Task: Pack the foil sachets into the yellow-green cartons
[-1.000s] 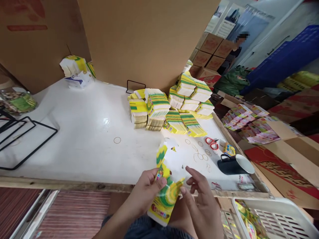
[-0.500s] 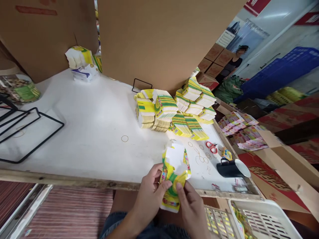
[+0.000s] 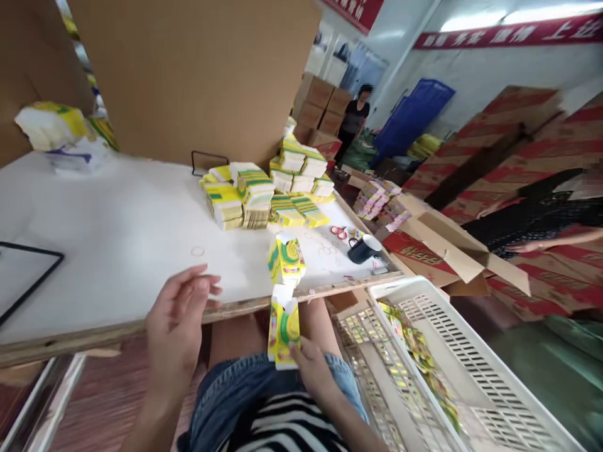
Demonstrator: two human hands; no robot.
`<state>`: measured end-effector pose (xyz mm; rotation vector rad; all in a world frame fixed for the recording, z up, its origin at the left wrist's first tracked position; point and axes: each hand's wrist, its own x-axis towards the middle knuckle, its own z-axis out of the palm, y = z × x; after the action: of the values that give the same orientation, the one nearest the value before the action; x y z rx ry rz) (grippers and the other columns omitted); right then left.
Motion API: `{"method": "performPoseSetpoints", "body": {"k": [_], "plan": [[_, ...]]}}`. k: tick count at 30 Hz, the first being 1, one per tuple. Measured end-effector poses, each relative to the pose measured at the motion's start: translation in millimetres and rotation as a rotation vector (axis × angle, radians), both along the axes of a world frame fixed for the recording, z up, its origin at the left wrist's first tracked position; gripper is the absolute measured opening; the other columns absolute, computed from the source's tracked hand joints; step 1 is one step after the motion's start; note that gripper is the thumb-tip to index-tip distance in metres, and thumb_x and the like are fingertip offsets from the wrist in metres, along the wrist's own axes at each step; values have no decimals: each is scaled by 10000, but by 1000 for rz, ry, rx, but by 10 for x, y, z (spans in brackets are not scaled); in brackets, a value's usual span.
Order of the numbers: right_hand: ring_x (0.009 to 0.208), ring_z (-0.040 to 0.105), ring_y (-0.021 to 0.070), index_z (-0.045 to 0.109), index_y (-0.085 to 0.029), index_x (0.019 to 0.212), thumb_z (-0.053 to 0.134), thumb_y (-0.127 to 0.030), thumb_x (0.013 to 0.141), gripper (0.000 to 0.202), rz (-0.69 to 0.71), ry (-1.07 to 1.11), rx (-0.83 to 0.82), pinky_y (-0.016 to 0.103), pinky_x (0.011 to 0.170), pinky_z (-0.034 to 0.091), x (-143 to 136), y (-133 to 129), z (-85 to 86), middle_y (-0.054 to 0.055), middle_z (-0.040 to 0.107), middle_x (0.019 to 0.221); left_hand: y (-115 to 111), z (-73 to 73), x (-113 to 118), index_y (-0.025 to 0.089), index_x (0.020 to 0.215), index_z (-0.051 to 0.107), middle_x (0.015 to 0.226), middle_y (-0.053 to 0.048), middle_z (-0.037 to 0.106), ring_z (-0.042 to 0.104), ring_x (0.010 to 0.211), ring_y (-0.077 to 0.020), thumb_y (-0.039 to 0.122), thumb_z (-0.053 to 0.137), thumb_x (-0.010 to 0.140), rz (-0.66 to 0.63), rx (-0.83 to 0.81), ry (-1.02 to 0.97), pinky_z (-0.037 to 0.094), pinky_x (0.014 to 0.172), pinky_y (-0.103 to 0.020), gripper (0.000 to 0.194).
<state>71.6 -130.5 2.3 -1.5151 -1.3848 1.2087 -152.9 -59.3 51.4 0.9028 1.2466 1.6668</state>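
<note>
My right hand [image 3: 308,364] grips the lower end of a small yellow and green carton [image 3: 286,329], which stands upright above my lap with white flaps at its top. Just beyond its top, more yellow and green cartons [image 3: 286,258] sit by the table's front edge; whether they touch the held one I cannot tell. Over the front edge on the other side, my left hand [image 3: 176,314] is raised with its fingers loosely bent and apart, holding nothing. Bundles of flat cartons [image 3: 257,188] are stacked farther back on the white table [image 3: 141,251].
Red scissors [image 3: 338,232] and a dark mug [image 3: 363,248] lying on its side are at the table's right. Below stands a white plastic basket [image 3: 452,326] with small packets. A black wire frame [image 3: 32,276] is at left. Two people are in the background at right.
My left hand has let go of the carton and moved left. The carton is now in my right hand alone, lower and showing its box shape. The view has swung right.
</note>
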Motion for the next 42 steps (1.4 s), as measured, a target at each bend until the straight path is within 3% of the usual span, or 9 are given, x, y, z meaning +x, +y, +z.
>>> {"method": "performPoseSetpoints", "body": {"k": [5, 10, 15, 21, 25, 29, 33, 38, 42], "plan": [[660, 672, 210, 660, -181, 868, 410, -670, 876, 549, 1, 93, -26, 346, 660, 556, -15, -223, -342, 39, 703, 729, -321, -405, 195, 208, 1087, 610, 943, -38, 674, 629, 811, -175, 411, 675, 790, -63, -25, 56, 521, 681, -280, 366], [604, 629, 191, 640, -189, 759, 483, -644, 843, 488, 60, 71, 19, 297, 591, 508, -28, -417, -254, 18, 661, 649, -601, -634, 519, 207, 1232, 492, 1116, -103, 599, 612, 995, -245, 424, 708, 739, -189, -81, 242, 516, 807, -384, 580], [574, 519, 158, 604, -192, 719, 537, -451, 866, 305, 22, -124, 163, 255, 558, 403, -14, -442, -43, 3, 588, 632, -792, -522, 766, 248, 1333, 348, 1205, -123, 604, 638, 1048, -255, 346, 640, 822, -454, 18, 227, 548, 820, -391, 597], [647, 547, 180, 639, -178, 837, 491, -325, 908, 220, 32, -356, 283, 261, 600, 411, 98, -344, 127, 28, 605, 693, -775, -382, 835, 210, 1369, 291, 1110, -132, 683, 681, 983, -268, 309, 611, 839, -549, -29, 200, 561, 812, -405, 628], [944, 611, 218, 654, -201, 1106, 393, -269, 968, 303, 111, -197, 381, 317, 834, 481, 182, -201, 231, 83, 683, 1006, -712, -347, 856, 228, 1409, 238, 1144, -129, 687, 672, 1035, -267, 306, 595, 858, -564, -37, 164, 532, 896, -438, 661], [1040, 603, 243, 635, -218, 1223, 438, -249, 958, 333, 77, -98, 385, 369, 923, 472, 290, -99, 226, 91, 677, 1120, -656, -260, 909, 256, 1457, 170, 1201, -130, 668, 657, 1074, -264, 286, 575, 880, -650, -37, 119, 510, 932, -450, 706], [1100, 583, 243, 416, -259, 1437, 508, -231, 926, 520, 19, -5, 375, 400, 965, 462, 423, -77, 176, 82, 574, 1318, -608, -235, 935, 249, 1478, 170, 1187, -135, 676, 666, 1045, -271, 273, 583, 876, -797, -88, 104, 535, 876, -421, 730], [979, 628, 188, 466, -278, 1376, 527, -293, 937, 443, 77, 148, 322, 315, 849, 520, 538, -120, 131, 77, 536, 1349, -583, -338, 878, 253, 1384, 361, 1164, -115, 690, 671, 1025, -265, 267, 596, 874, -992, -164, 71, 519, 880, -401, 562], [992, 626, 197, 588, -237, 1237, 554, -372, 927, 340, 127, 252, 191, 314, 859, 504, 577, -93, 124, 66, 667, 1137, -577, -381, 840, 254, 1304, 422, 1145, -101, 694, 674, 991, -270, 290, 645, 844, -1056, -216, -14, 511, 860, -397, 513]]}}
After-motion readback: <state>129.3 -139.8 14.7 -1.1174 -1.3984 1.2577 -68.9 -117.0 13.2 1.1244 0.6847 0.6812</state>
